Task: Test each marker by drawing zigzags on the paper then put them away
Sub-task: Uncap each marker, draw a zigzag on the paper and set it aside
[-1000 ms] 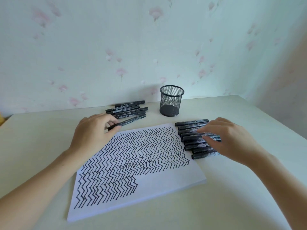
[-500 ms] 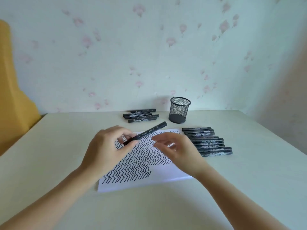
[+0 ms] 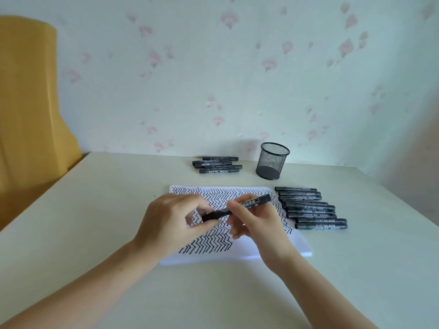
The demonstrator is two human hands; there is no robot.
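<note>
Both hands [image 3: 213, 224] around one black marker [image 3: 237, 207], white label print illegible.

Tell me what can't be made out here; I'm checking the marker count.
Head view only:
- Held marker: its middle hidden by the hands, left, right; cap state unclear.
- Paper: centre zigzags covered by the hands.
- Marker labels: too small to read.
- Cup: mesh obscures contents.

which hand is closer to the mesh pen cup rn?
Right. The right hand sits below the mesh cup, slightly to its left; the left hand is farther left. Both grip one marker.
</note>
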